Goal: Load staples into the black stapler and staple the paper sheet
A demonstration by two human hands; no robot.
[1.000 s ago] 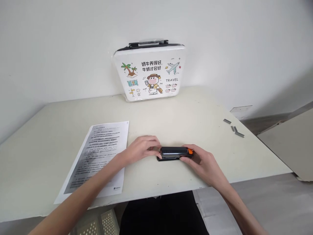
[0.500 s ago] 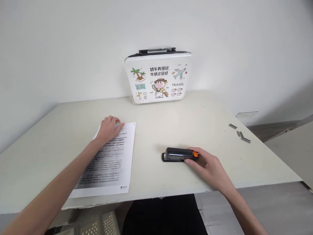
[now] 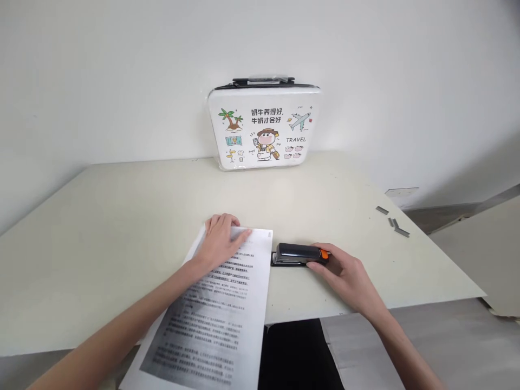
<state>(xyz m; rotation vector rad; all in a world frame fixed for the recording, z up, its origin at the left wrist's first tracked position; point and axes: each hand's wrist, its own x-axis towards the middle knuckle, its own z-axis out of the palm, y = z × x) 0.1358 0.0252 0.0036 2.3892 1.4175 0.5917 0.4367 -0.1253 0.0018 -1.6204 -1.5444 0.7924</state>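
A black stapler (image 3: 298, 253) with an orange rear end lies on the table, its nose pointing left. My right hand (image 3: 345, 273) grips its back end, thumb in front and fingers behind. Printed paper (image 3: 219, 314) is held by my left hand (image 3: 222, 241) at its top edge, thumb on top and the other fingers curled behind that edge. The paper's right edge sits right at the stapler's nose; whether it reaches between the jaws I cannot tell. Its lower part hangs past the table's front edge. How many sheets there are does not show.
A white case (image 3: 264, 127) with cartoon prints and a black handle stands against the wall at the back of the pale table (image 3: 134, 206). Several strips of staples (image 3: 401, 232) lie near the table's right edge. Below the front edge a dark-clothed leg (image 3: 298, 352) shows.
My left hand has brought the paper right and toward me, up to the stapler's nose. The paper now overhangs the front edge. My right hand and the stapler have hardly moved.
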